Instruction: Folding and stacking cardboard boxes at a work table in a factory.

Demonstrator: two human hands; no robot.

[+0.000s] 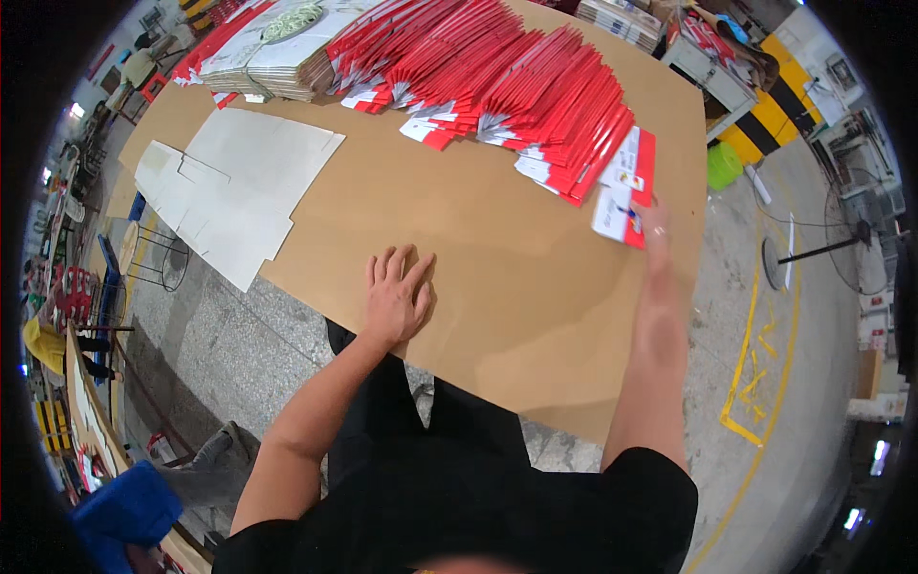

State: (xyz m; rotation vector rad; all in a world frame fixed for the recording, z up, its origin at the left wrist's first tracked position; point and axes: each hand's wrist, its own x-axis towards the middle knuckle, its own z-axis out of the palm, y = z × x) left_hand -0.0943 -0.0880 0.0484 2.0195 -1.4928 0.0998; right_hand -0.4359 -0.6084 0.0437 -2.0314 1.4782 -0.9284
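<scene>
- Card (609,212), white with red at its right side: it lies flat at the right of the table (459,220), just below the fanned red row (526,86).
- We judge it light and thin, fairly stiff, its printed face perhaps slippery, its corners likely to crease.
- We would take it by an edge, thumb above and fingers beneath.
- Our right hand (654,222) is at its right edge; we cannot tell whether the fingers pinch it or merely touch.
- Our left hand (392,304) rests on the table, fingers spread and released.
- Around us: smooth tan tabletop, pleat-like red edges, a notched white sheet (239,172), a layered stack (253,72) topped with coiled pale string (292,21).
</scene>
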